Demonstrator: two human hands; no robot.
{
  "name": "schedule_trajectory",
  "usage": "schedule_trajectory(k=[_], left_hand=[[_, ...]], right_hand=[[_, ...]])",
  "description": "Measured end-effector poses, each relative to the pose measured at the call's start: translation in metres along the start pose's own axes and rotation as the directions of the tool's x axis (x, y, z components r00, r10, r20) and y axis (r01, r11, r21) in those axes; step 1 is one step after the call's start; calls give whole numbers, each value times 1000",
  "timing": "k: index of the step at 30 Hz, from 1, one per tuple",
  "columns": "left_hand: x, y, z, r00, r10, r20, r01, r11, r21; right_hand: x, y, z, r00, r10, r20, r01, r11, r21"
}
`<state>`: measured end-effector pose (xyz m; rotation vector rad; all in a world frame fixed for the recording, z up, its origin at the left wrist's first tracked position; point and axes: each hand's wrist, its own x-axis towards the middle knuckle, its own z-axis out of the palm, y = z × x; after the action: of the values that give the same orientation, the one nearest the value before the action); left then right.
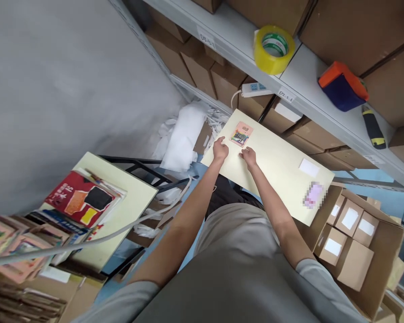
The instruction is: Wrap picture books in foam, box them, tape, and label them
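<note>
A small pink booklet (241, 133) with a colourful picture on its cover lies flat on the pale yellow tabletop (272, 170). My left hand (220, 150) is just to the left of the booklet, loosely curled, with index finger and thumb apart. Near the booklet's lower edge is my right hand (248, 157), its fingers bent and slightly spread. Neither hand visibly holds anything, and both appear apart from the booklet. Farther right on the tabletop are a white card (309, 167) and a blurred-out purple object (314, 195).
A grey shelf above carries a yellow tape roll (274, 49), an orange-and-blue object (344, 86) and a utility knife (373, 128). A power strip (258, 89) sits behind the table. An open carton (387, 264) holds small boxes at right. Stacked books (84, 197) and a cable (131, 225) are left.
</note>
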<state>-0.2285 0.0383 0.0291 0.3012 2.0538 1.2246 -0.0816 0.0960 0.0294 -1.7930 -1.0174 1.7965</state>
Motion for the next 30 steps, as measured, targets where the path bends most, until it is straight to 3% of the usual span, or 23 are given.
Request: schedule_trajectory(k=[6,10,14,18,22,26,30], left_hand=[[-23,-38,-24,994,-40,-103,35,998,-52],[-17,-59,-45,982,-76,-173,58,993,-107],[2,-79,-79,955,-136,-264,97,983,-154],[31,-110,-116,914,-227,-335,186,971,-150],[76,-154,-149,867,-353,-352,309,935,-176],[131,-210,-179,800,-473,-369,440,881,-176],[177,-283,-209,714,-569,-409,551,816,-173]], right_hand=[[-25,24,7,997,-14,72,18,998,-56],[-38,36,37,969,-53,241,79,992,-97],[-49,45,77,931,-34,363,107,978,-182],[-50,51,124,903,10,430,111,961,-254],[-31,62,185,866,62,496,116,940,-321],[10,89,253,831,139,539,103,913,-394],[66,129,313,831,241,501,52,863,-502]])
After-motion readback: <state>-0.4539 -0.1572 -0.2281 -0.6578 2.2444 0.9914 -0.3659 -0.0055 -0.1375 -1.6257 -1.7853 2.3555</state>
